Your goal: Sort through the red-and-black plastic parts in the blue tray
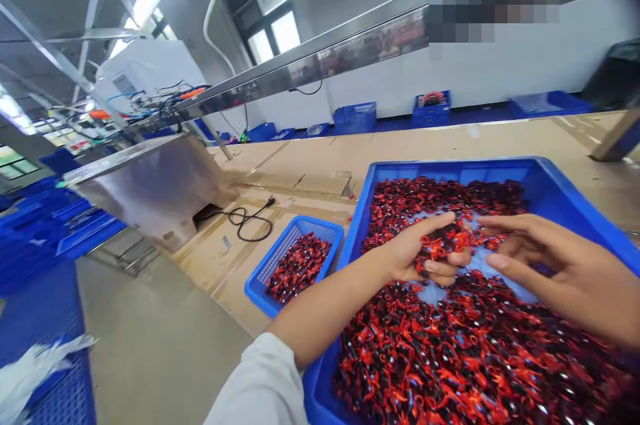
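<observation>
A large blue tub (565, 192) is spread with many small red and black plastic parts (440, 372). Over its middle, my left hand (417, 248) is cupped around a clump of these red and black parts (445, 243). Close by on the right, my right hand (560, 258) hovers above the tub with fingers curled and thumb apart from the fingertips; nothing shows between them. Below the hands, bare patches of the tub's light blue bottom (480, 262) show through. What exactly each part is, I cannot make out.
Left of the tub stands a smaller blue basket (260, 276) holding similar parts. A black cable with a plug (245, 218) lies on the cardboard-covered table (295, 175). A metal housing (150, 178) stands at the left, and blue bins (355, 118) line the wall behind.
</observation>
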`<state>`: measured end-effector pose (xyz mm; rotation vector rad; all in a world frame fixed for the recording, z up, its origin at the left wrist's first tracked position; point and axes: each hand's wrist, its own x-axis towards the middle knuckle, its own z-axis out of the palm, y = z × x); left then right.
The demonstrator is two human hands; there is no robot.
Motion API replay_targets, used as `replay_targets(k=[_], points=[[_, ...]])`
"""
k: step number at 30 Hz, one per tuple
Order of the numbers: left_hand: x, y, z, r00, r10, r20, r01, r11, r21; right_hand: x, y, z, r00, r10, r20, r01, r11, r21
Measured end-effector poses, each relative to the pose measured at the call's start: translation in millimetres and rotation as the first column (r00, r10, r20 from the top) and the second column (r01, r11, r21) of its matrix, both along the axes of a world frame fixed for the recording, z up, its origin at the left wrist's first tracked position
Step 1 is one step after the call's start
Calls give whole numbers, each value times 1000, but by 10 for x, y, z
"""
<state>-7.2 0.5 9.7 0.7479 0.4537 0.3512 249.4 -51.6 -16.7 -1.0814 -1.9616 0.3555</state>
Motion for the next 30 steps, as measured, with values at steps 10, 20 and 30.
replay_targets(k=[10, 20, 30], points=[[80, -189, 33, 994, -36, -98, 52, 985, 165, -252, -162, 176, 998, -15, -57, 19, 997, 76], [109, -316, 31, 957, 258, -131, -217, 940, 265, -315, -283, 290, 981, -102, 166, 69, 978, 195], [145, -286, -211, 967, 253, -32, -240, 946, 218, -390, -376, 292, 956, -230, 179, 187, 955, 228]])
